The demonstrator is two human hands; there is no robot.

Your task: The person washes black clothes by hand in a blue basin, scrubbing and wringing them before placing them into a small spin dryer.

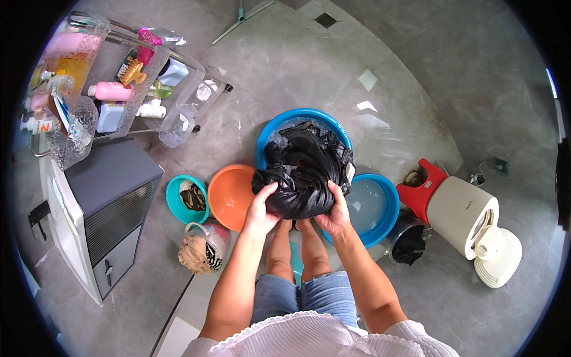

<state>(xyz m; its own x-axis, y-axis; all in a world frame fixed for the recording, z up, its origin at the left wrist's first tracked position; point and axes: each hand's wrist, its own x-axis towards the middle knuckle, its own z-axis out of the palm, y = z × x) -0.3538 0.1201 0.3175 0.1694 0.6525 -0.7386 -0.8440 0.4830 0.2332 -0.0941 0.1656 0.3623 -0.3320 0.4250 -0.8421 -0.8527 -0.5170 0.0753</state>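
Both hands grip a bunched, wet black garment (308,165) between them. My left hand (264,209) holds its lower left part, with the thumb on top; my right hand (335,207) holds the lower right part the same way. A pale tag shows at the garment's right side. Under and behind the cloth stands a large blue basin (285,117) with sudsy water. An orange basin (229,192) is just left of my left hand. To the right of my right hand sits another blue basin (366,209) holding cloudy water. The fingertips are hidden beneath the fabric.
A teal bucket (171,201) with cloth and a clear bucket (225,232) of clothes stand left. A clear container (395,252) with black cloth, a red stool (421,192) and a beige spin dryer (459,214) are right. Upper left are a bottle-filled cart (151,85) and a grey cabinet (111,178).
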